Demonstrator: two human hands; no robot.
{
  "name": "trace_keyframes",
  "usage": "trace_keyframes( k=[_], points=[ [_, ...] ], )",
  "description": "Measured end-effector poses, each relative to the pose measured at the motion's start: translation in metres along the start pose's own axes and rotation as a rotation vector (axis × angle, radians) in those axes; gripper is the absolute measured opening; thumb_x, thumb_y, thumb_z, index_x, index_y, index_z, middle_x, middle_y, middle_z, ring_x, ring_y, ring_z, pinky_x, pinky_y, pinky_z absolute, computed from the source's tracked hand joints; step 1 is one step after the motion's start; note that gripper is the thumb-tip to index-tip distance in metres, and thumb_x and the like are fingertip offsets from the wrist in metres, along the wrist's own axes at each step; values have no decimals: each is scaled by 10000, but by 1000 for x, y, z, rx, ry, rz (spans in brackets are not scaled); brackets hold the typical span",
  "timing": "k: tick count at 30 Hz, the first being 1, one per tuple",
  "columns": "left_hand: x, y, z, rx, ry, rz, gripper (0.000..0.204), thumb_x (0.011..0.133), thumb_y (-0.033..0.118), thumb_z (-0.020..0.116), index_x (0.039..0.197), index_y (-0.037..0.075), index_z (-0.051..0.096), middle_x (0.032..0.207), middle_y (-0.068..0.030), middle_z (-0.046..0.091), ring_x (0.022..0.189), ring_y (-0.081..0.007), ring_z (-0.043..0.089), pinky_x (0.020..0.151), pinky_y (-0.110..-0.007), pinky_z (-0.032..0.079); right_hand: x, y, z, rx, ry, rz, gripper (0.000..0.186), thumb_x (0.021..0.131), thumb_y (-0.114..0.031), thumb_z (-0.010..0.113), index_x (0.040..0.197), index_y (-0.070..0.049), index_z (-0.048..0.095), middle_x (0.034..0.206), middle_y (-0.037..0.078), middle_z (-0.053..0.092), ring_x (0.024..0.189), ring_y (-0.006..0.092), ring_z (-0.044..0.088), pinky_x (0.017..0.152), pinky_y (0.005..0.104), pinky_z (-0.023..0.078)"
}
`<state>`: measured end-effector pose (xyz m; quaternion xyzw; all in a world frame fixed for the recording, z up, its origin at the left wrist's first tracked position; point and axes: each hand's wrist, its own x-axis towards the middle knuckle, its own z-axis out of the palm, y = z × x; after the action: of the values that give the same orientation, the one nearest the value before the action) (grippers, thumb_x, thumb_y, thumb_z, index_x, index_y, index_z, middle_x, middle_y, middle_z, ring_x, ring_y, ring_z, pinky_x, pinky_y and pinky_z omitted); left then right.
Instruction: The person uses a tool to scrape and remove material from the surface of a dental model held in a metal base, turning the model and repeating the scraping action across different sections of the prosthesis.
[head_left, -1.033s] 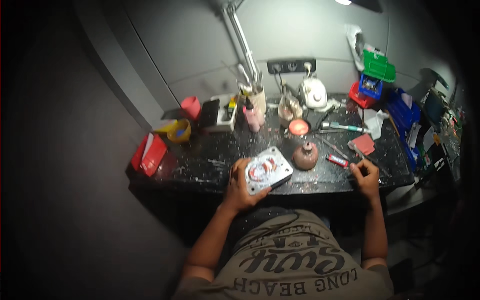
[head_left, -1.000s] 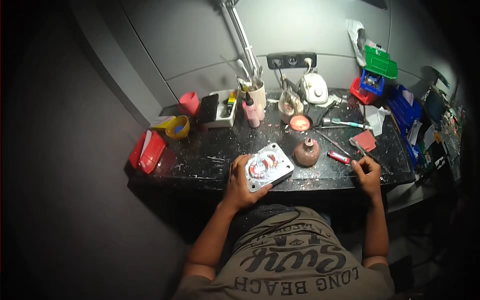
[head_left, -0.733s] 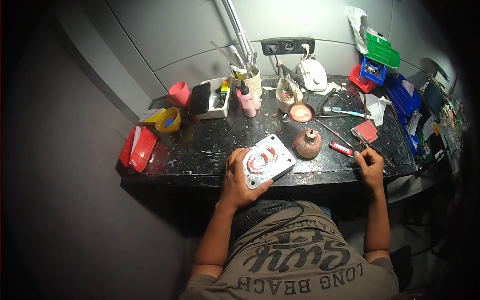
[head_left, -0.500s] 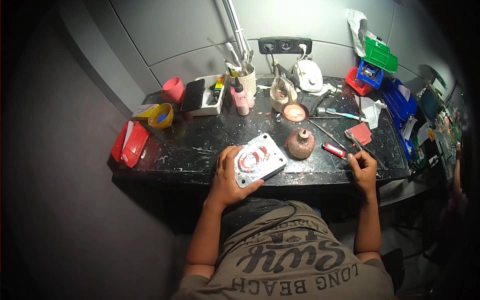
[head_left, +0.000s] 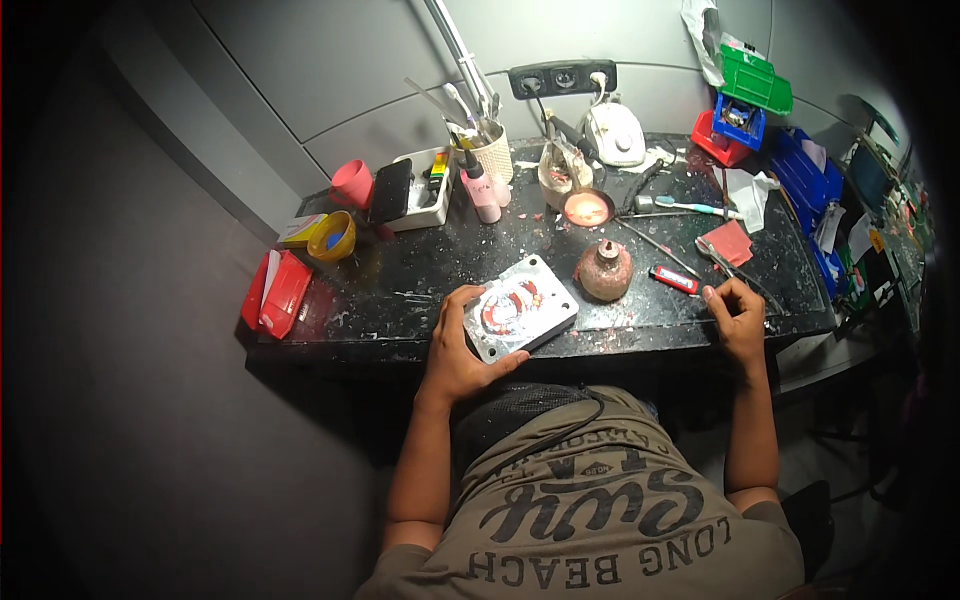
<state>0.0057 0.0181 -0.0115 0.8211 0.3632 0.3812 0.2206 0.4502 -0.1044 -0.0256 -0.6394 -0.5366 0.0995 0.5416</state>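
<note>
My left hand grips a metal dental flask half at its left and near edges, tilted at the front of the bench. White plaster fills it, with a red and white horseshoe-shaped denture form set in it. My right hand rests at the bench's front edge, fingers curled together; whatever they may hold is hidden. Close to it lie a red lighter, a metal hand tool and a pink wax sheet. Between my hands stands a round, stained spirit burner.
Behind the burner sits a small long-handled pan of pinkish material. Farther back are a pink bottle, a tool cup, a white tray and a white device. A yellow bowl and red bin stand left.
The whole view has shifted slightly. My left hand keeps its grip on the flask half, and my right hand stays curled at the bench edge.
</note>
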Motion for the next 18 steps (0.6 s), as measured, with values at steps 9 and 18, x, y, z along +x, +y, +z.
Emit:
trace_keyframes(
  k=[9, 18],
  points=[
    [-6, 2, -5, -118, -198, 213, 1072, 637, 442, 1103, 1499, 78, 579, 1543, -248, 653, 1494, -445, 618, 1378, -684, 268, 1, 5, -5, 61, -64, 6, 300, 1078, -154, 826, 850, -25, 682, 746, -62, 596, 716, 27, 501, 647, 265, 383],
    [9, 60, -9, 285, -252, 151, 1166, 796, 635, 945, 1647, -14, 482, 1639, -298, 521, 1605, -474, 436, 1379, -685, 160, -14, -71, 20, 31, -272, -151, 130, 986, -78, 860, 994, 13, 768, 936, 79, 753, 876, 152, 722, 801, 294, 548]
  ],
)
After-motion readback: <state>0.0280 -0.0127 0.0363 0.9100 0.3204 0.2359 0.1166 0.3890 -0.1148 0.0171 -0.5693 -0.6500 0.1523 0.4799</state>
